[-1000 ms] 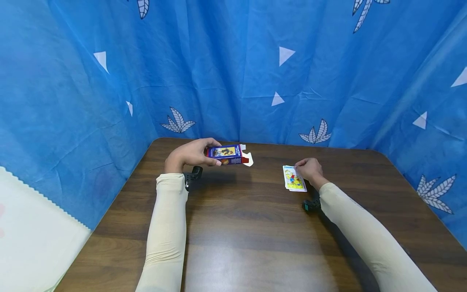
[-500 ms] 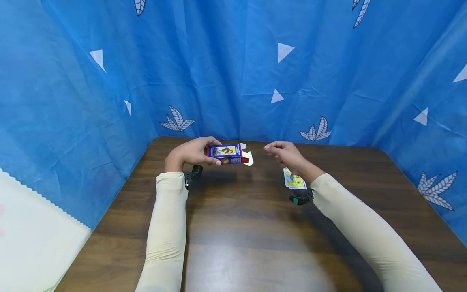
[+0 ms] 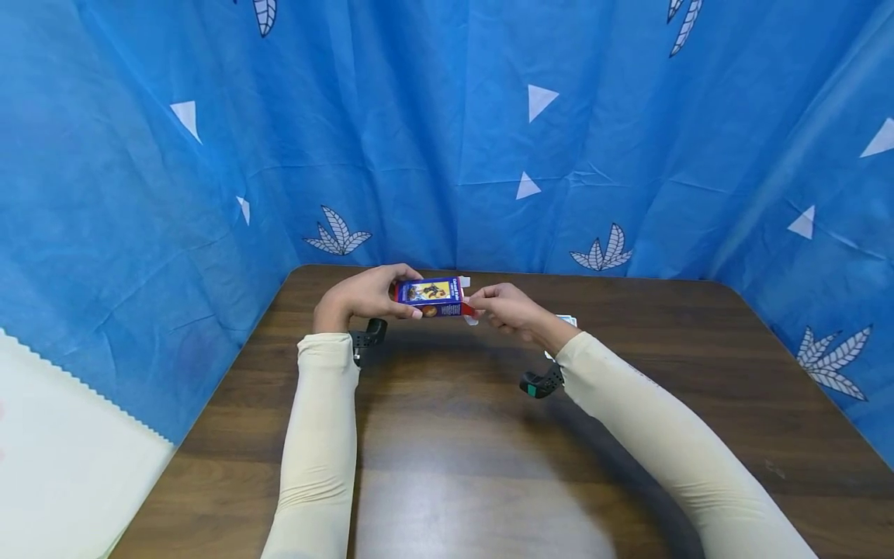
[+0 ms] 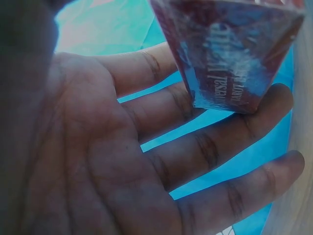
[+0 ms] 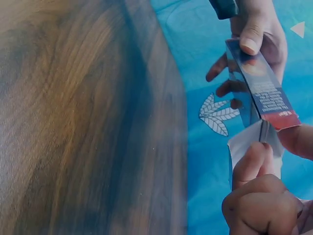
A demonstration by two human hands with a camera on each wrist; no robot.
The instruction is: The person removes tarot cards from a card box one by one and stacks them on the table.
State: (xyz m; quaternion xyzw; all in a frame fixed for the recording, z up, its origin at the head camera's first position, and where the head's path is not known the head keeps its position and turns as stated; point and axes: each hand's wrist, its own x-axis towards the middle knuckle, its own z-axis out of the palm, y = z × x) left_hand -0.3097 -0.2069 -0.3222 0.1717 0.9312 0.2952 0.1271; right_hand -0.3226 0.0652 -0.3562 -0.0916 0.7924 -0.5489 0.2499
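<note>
My left hand (image 3: 366, 293) grips a blue and red card box (image 3: 433, 296) above the far middle of the brown table (image 3: 461, 442). The left wrist view shows the box (image 4: 230, 54) resting against my fingertips (image 4: 274, 98). My right hand (image 3: 504, 307) pinches the white flap (image 3: 469, 313) at the box's open right end. In the right wrist view my fingers (image 5: 254, 166) press on that flap (image 5: 244, 142) beside the box (image 5: 264, 93). A small stack of picture cards (image 3: 564, 320) lies on the table behind my right forearm, mostly hidden.
Blue cloth with white leaves and triangles (image 3: 489, 132) hangs round the table on three sides. A pale sheet (image 3: 63, 458) lies beyond the table's left edge. Bare wood stretches between my forearms towards the near edge.
My right hand left the card stack on the table, swung left, and now pinches the box's flap. My left hand and the box stayed in place.
</note>
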